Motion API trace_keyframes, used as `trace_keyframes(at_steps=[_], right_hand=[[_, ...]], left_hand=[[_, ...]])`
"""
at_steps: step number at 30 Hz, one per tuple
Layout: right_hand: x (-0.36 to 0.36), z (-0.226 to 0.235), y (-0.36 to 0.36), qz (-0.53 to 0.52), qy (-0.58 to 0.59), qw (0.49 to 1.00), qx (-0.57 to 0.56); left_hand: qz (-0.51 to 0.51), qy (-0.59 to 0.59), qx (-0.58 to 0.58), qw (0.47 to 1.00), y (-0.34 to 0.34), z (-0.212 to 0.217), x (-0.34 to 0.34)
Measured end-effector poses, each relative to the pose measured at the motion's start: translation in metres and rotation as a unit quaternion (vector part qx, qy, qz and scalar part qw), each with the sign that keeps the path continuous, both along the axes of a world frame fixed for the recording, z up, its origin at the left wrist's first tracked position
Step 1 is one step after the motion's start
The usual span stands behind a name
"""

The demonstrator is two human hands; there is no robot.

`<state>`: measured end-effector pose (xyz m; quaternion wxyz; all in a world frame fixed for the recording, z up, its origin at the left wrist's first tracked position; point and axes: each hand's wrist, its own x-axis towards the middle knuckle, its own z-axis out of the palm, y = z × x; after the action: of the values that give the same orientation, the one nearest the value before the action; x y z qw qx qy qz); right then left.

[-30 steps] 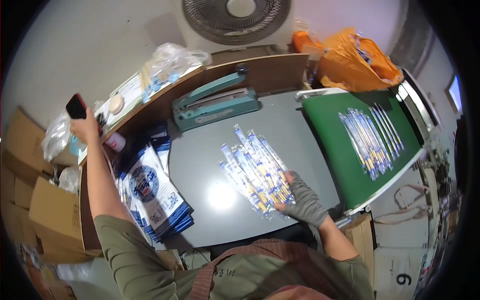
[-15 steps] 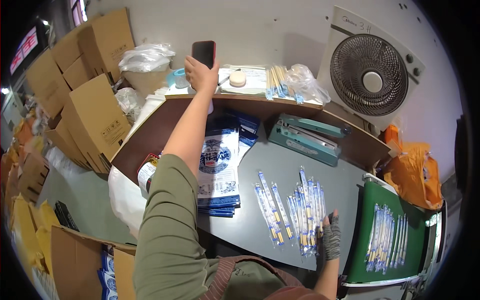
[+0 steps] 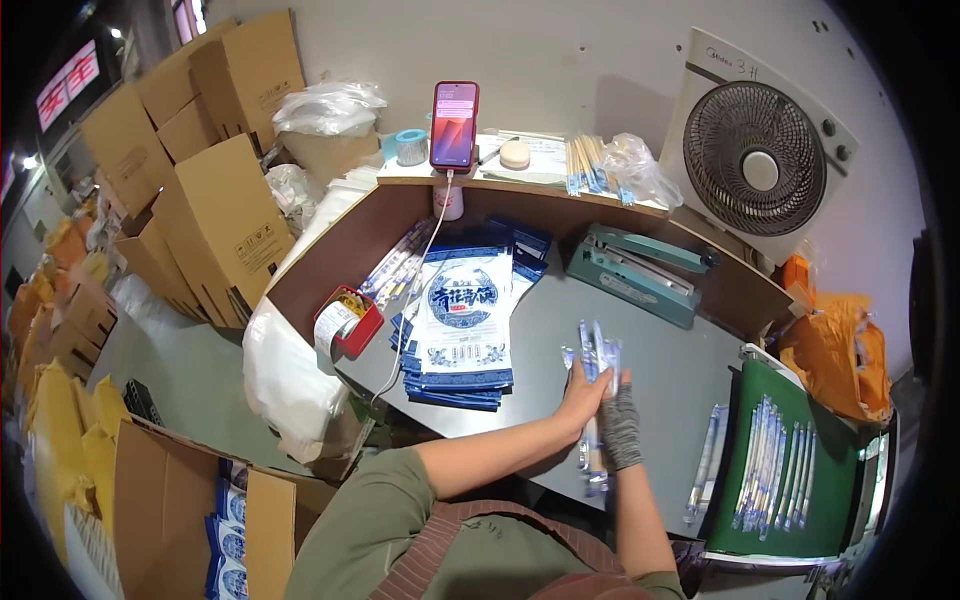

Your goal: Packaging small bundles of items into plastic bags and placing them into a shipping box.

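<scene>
A bundle of plastic-wrapped chopsticks with blue-and-white sleeves stands gathered between my two hands over the grey table. My left hand closes on it from the left, fingers partly hidden. On the other side, my right hand, in a grey striped fingerless glove, presses round the same bundle. More wrapped chopsticks lie on the table just right of my right hand. To the left is a stack of blue-and-white printed bags.
A phone with a lit screen stands on the shelf, its white cable trailing down. The teal heat sealer sits at the back. At right is a green conveyor belt bearing wrapped chopsticks. A red box, a fan and cartons surround the table.
My left hand has left the phone and come down to the chopsticks. Most chopsticks spread on the table are now gathered between both hands. The phone's screen has lit up.
</scene>
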<state>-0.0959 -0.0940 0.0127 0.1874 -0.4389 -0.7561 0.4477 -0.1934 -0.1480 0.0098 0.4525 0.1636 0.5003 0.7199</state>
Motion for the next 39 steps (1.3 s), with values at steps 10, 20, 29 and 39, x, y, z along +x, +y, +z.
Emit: trace_keyframes(at_steps=[10,20,29,39], right_hand=[[0.008,0.014,-0.004,-0.016,0.306,0.817,-0.489],[0.034,0.117,-0.006,0.048,0.418,0.907,0.032],[0.024,0.119,-0.036,0.112,0.334,0.931,0.090],[0.033,0.027,-0.027,0.023,0.281,0.949,0.144]], left_hand=[[-0.005,0.348,-0.078,0.934,-0.013,0.010,0.011],[-0.013,0.609,0.278,0.743,-0.028,0.131,-0.011],[-0.218,0.591,0.066,0.774,-0.057,0.141,-0.015],[-0.223,0.533,0.200,0.791,-0.069,0.067,-0.007]])
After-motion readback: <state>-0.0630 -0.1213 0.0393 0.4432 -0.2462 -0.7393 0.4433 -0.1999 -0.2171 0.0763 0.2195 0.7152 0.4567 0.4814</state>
